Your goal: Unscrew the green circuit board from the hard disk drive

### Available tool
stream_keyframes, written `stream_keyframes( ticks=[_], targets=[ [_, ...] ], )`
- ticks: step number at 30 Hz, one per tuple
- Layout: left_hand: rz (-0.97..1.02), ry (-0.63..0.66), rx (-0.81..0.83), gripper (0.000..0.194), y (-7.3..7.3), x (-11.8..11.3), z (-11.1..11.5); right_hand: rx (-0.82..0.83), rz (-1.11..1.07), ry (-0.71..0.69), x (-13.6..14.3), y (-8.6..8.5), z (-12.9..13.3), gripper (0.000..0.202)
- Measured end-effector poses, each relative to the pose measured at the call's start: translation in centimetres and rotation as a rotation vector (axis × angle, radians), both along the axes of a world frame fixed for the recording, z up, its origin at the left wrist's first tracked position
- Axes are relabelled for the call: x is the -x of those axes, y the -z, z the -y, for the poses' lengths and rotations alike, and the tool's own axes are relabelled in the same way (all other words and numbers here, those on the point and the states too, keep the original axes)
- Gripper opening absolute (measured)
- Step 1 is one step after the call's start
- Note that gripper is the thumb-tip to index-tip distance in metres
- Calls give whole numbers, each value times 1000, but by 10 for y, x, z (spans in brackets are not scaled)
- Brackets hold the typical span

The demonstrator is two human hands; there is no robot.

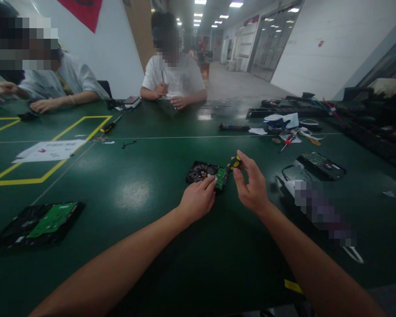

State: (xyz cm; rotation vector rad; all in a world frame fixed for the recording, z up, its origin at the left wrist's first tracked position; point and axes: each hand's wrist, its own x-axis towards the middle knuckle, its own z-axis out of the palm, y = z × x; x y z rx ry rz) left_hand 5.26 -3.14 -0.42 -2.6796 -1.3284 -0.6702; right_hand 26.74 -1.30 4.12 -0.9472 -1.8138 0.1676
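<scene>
A black hard drive [197, 171] with a green circuit board [221, 177] at its right end lies on the table in front of me. My left hand [198, 197] steadies it, with the fingers closed over its near side and the fingertips by the board. In my right hand [251, 185] is a screwdriver [235, 163] with a black and yellow handle, pinched between thumb and fingers. It is tilted at the drive's right end. Its tip is too small to make out, so I cannot tell whether it touches a screw.
Other hard drives lie at the left [53, 220] and the right [321, 165]. Near the right one is a pouch [293, 187], partly blurred. A red screwdriver [287, 141], cables and papers sit farther back. Across the green table [145, 264] sit other people [174, 79].
</scene>
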Motion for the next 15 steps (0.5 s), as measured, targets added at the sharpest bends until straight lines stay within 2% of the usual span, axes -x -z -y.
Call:
stream_keyframes(
  ticks=[5, 11, 15],
  targets=[
    [-6, 2, -6, 45, 2, 0, 0, 43, -80, -67, 0, 4, -3, 56],
    [-6, 2, -1, 45, 1, 0, 0, -35, -3, 35, 0, -1, -1, 58],
    [3, 2, 3, 45, 1, 0, 0, 1, -26, -3, 1, 0, -1, 59]
  ],
)
